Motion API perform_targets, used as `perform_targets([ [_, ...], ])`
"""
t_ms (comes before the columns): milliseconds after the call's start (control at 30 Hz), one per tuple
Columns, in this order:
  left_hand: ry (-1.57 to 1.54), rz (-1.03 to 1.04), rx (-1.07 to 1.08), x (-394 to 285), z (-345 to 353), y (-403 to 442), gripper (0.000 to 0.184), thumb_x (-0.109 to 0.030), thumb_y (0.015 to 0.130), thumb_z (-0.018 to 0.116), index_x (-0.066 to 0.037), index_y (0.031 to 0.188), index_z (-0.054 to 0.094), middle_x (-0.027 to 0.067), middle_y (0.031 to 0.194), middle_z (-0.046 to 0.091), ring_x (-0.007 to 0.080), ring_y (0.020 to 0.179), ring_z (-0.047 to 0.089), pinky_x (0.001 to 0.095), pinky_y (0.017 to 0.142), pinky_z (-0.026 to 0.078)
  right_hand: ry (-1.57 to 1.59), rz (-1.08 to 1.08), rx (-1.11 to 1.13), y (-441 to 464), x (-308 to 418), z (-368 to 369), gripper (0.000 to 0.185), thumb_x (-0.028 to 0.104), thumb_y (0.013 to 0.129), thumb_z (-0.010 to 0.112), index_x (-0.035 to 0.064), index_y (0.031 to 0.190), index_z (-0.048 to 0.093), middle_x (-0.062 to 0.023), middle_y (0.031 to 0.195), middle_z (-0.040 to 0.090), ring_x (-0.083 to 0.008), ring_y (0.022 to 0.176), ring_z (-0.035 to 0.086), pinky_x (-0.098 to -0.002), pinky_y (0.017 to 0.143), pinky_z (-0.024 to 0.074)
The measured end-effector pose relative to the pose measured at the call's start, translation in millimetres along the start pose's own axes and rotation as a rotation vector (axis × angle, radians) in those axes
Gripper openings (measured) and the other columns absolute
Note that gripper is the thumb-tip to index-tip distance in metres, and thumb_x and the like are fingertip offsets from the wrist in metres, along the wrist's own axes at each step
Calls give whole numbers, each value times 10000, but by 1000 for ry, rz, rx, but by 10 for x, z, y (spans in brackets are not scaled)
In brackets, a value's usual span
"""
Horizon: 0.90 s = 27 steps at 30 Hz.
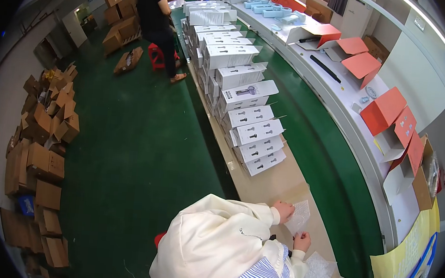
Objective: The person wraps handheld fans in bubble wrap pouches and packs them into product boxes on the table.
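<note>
The person's left hand [283, 212], fingers bent, pinches the left edge of a clear bubble-wrap piece [300, 217] over the tan table [319, 233]. The right hand [302, 241] is curled at the piece's near end; whether it grips cannot be told. More bubble wrap [321, 276] lies nearer. Farther along stand stacked white boxes [255, 125]; to the right, orange-red boxes [384, 111] rest on a white counter [353, 100]. Far left is another person [156, 13].

Left hand [283, 212], right hand [302, 242] at edges of 1 bubble-wrap sheet [302, 214]; white boxes [252, 128] stacked on table [296, 182].
</note>
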State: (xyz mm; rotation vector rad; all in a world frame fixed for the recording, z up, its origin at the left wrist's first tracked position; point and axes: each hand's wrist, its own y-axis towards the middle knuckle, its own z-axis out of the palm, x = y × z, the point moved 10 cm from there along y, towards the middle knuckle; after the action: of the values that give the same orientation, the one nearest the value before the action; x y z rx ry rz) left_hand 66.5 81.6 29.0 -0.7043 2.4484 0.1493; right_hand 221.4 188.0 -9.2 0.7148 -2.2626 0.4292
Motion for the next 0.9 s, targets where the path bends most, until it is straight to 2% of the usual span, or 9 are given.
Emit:
perform_targets([
  [167, -48, 47, -90, -51, -81, -8, 76, -193, 681, 532, -144, 727, 498, 15, 749, 502, 202, 740, 519, 353, 630, 347, 18, -26, 14, 7, 10, 26, 134, 74, 682, 583, -24, 682, 491, -100, 573, 555, -164, 483, 558, -272, 456, 443],
  [500, -60, 109, -43, -107, -28, -17, 78, -198, 676, 547, -151, 721, 503, 10, 748, 500, 206, 726, 508, 347, 643, 342, 100, -15, 4, -6, 4, 21, 140, 76, 689, 584, -30, 686, 493, -105, 587, 554, -160, 485, 550, -266, 452, 443],
  [700, -85, 108, 33, -136, -61, -28, 47, -180, 666, 533, -151, 702, 526, 13, 747, 515, 213, 740, 517, 355, 660, 354, 63, -40, 27, -33, 163, -18, 133, 75, 691, 583, -33, 704, 506, -115, 603, 561, -159, 502, 550, -271, 456, 447],
  [900, -53, 115, -3, -111, 3, -10, 63, -210, 676, 550, -158, 704, 529, 1, 732, 517, 203, 725, 514, 349, 656, 346, -6, -77, 34, -5, 58, 34, 147, 88, 685, 593, -33, 701, 511, -116, 604, 562, -166, 508, 552, -281, 460, 448],
])
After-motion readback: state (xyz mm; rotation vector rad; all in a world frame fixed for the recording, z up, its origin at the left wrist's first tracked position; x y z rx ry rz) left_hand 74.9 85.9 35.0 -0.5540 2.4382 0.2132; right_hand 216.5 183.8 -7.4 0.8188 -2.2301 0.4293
